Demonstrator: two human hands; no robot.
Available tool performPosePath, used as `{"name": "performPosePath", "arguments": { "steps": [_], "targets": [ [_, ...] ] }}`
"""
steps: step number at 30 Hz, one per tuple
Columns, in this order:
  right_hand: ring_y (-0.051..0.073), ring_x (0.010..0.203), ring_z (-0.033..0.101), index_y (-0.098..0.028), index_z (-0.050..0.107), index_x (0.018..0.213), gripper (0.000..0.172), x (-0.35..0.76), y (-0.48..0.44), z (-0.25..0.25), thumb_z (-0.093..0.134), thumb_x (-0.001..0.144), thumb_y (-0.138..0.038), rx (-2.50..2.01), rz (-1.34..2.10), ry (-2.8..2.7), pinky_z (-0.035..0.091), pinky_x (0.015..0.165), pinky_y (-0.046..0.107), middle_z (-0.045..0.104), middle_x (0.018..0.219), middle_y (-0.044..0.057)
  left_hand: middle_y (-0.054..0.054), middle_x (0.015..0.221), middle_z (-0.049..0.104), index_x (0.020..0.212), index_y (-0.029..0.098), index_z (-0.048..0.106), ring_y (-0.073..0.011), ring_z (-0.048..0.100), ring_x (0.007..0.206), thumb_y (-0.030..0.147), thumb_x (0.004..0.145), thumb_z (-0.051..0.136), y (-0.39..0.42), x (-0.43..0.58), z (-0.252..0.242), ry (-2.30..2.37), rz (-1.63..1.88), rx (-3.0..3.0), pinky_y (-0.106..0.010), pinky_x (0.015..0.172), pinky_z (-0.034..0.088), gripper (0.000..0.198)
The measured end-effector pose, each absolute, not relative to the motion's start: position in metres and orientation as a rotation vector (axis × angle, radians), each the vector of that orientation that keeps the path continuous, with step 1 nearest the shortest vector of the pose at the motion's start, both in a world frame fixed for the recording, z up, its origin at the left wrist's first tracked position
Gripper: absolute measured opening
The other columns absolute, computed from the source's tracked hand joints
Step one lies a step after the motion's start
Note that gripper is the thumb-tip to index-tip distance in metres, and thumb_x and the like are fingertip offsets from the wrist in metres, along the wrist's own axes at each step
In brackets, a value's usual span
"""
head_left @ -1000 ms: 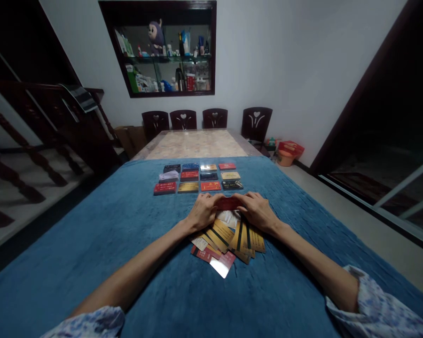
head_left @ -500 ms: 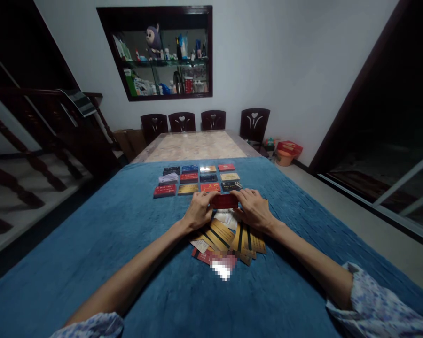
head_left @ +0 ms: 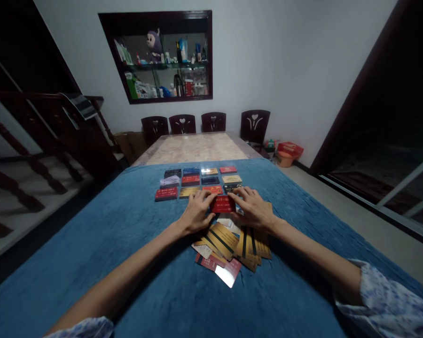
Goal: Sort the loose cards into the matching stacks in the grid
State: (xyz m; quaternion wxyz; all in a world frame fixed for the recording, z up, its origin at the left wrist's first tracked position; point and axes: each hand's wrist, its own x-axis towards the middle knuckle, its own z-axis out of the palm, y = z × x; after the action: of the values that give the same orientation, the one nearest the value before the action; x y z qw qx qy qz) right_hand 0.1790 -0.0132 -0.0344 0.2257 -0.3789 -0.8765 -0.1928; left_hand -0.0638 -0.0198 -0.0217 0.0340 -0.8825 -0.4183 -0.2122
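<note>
A red card stack with pale print is pinched at its two short ends between my hands. My left hand grips its left end, thumb below and fingers above. On the other end, my right hand closes in the same way. Under and in front of the hands lies a loose spread of gold cards, with a few red and white cards at its near edge. Just beyond the hands, card stacks stand in rows, among them a red stack and a gold stack.
A blue cloth covers the near part of the long table. Dark chairs stand at its far end. A wooden railing is at the left, and an orange bucket sits on the floor at the right.
The red card stack has tilted so its printed face now shows more plainly. Both hands still hold its ends. The camera view has shifted slightly.
</note>
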Motion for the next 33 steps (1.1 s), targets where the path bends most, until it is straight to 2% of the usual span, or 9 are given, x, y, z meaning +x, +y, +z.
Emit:
{"name": "performPosePath", "arguments": {
  "steps": [8, 21, 24, 29, 33],
  "targets": [
    [0.029, 0.108, 0.049, -0.014, 0.056, 0.131, 0.051, 0.167, -0.002, -0.019, 0.064, 0.086, -0.037, -1.054, -0.401, -2.552, 0.039, 0.082, 0.038, 0.06, 0.121, 0.017, -0.015, 0.13, 0.058, 0.132, 0.017, 0.052, -0.0326, 0.047, 0.122, 0.027, 0.083, 0.064, -0.013, -0.078, -0.013, -1.282, -0.503, -2.681, -0.053, 0.1, 0.036, 0.052],
    [0.028, 0.105, 0.049, -0.016, 0.062, 0.121, 0.045, 0.13, 0.045, 0.007, 0.063, 0.088, -0.046, -1.058, -0.211, -2.73, 0.041, 0.083, 0.037, 0.058, 0.116, 0.015, -0.014, 0.128, 0.059, 0.127, 0.018, 0.054, -0.0319, 0.045, 0.123, 0.022, 0.083, 0.06, 0.008, -0.104, 0.006, -1.461, -0.35, -2.611, -0.052, 0.099, 0.035, 0.044],
    [0.029, 0.109, 0.049, -0.017, 0.064, 0.116, 0.039, 0.119, 0.053, 0.015, 0.063, 0.089, -0.045, -1.101, -0.172, -2.759, 0.042, 0.082, 0.037, 0.059, 0.115, 0.015, -0.015, 0.13, 0.057, 0.125, 0.017, 0.055, -0.0316, 0.046, 0.123, 0.022, 0.083, 0.059, 0.018, -0.11, 0.01, -1.493, -0.293, -2.595, -0.053, 0.1, 0.034, 0.042],
    [0.032, 0.121, 0.046, -0.018, 0.064, 0.117, 0.041, 0.101, 0.072, 0.02, 0.064, 0.088, -0.046, -1.144, -0.157, -2.768, 0.043, 0.087, 0.038, 0.057, 0.122, 0.016, -0.016, 0.131, 0.056, 0.123, 0.018, 0.055, -0.0322, 0.048, 0.12, 0.023, 0.084, 0.058, 0.038, -0.119, 0.017, -1.556, -0.174, -2.581, -0.054, 0.097, 0.035, 0.039],
    [0.031, 0.12, 0.048, -0.019, 0.065, 0.116, 0.04, 0.09, 0.089, 0.021, 0.064, 0.088, -0.047, -1.189, -0.153, -2.793, 0.044, 0.088, 0.038, 0.056, 0.126, 0.016, -0.016, 0.128, 0.057, 0.117, 0.017, 0.057, -0.0323, 0.049, 0.117, 0.024, 0.082, 0.057, 0.055, -0.124, 0.021, -1.574, -0.103, -2.559, -0.054, 0.097, 0.034, 0.036]
  ]
}}
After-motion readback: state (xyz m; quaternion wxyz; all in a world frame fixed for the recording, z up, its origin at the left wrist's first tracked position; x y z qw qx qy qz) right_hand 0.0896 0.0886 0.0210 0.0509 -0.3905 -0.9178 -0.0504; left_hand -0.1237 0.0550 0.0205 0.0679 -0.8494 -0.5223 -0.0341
